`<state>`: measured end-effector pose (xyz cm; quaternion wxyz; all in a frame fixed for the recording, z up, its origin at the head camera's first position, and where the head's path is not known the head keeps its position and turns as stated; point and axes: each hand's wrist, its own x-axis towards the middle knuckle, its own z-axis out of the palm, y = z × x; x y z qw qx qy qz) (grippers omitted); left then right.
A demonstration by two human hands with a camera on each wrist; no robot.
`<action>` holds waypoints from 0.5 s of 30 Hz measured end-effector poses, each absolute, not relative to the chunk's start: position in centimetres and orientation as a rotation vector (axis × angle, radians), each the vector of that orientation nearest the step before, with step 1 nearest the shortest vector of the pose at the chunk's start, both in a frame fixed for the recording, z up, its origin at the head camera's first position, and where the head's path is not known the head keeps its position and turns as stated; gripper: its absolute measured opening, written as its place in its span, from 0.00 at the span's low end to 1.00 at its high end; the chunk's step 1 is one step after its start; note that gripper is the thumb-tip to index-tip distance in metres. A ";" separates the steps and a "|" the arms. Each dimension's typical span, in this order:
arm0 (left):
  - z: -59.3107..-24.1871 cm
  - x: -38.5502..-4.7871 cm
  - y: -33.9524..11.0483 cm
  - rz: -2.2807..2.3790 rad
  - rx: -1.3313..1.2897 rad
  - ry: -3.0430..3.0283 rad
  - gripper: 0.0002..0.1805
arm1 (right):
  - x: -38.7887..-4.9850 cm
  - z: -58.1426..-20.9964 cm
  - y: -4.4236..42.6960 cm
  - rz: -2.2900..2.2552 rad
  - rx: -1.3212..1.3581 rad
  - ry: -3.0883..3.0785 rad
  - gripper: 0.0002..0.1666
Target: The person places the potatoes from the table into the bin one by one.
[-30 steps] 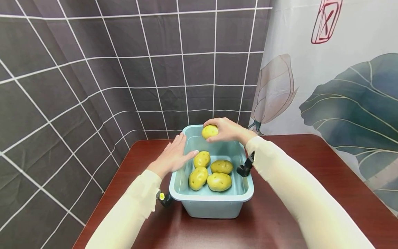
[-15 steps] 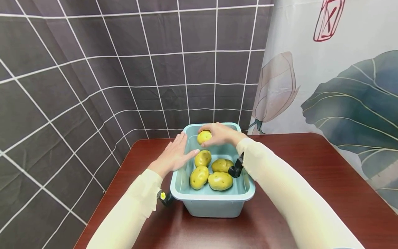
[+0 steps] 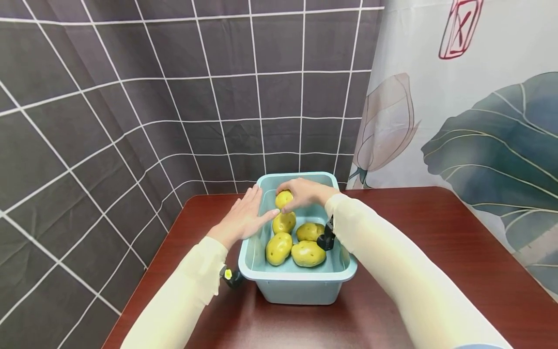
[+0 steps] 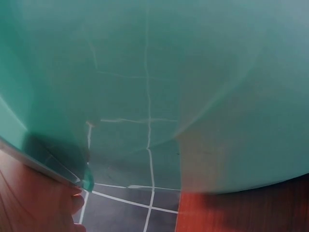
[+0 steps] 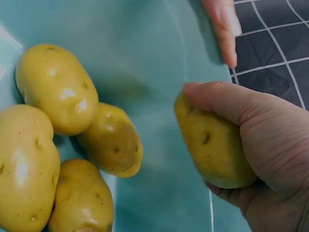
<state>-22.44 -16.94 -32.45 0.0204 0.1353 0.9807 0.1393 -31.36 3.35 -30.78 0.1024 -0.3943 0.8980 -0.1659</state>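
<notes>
A light blue plastic basin (image 3: 301, 277) stands on the table. Several yellow potatoes (image 3: 308, 254) lie together on its floor toward the near side. Inside the far part of the basin, my right hand (image 3: 306, 192) grips another potato (image 5: 212, 145), thumb on one side and fingers curled on the other. My left hand (image 3: 244, 217) rests on the basin's left rim with straight fingers, its thumb reaching over the inside. The basin's outer wall (image 4: 203, 96) fills most of the left wrist view. Part of the held potato is hidden by the right hand.
The dark red table (image 3: 405, 218) extends to both sides of the basin. Behind and to the left hangs a dark curtain (image 3: 231, 97) with a white grid. At the right is a white curtain (image 3: 418, 39) printed with plants.
My right hand has moved left and lower into the basin, carrying the potato. The left hand has stayed on the rim, and the other potatoes lie as before.
</notes>
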 end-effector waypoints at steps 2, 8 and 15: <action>-32.5 -22.4 -17.0 0.440 0.417 3.040 0.52 | -31.3 -30.9 3.2 -0.448 -1.113 2.605 0.35; -32.4 -22.3 -17.1 0.467 0.410 3.036 0.52 | -31.1 -31.3 3.1 -0.359 -0.952 2.506 0.33; -32.5 -22.3 -17.0 0.492 0.403 3.031 0.53 | -30.9 -31.9 3.1 -0.303 -0.939 2.439 0.33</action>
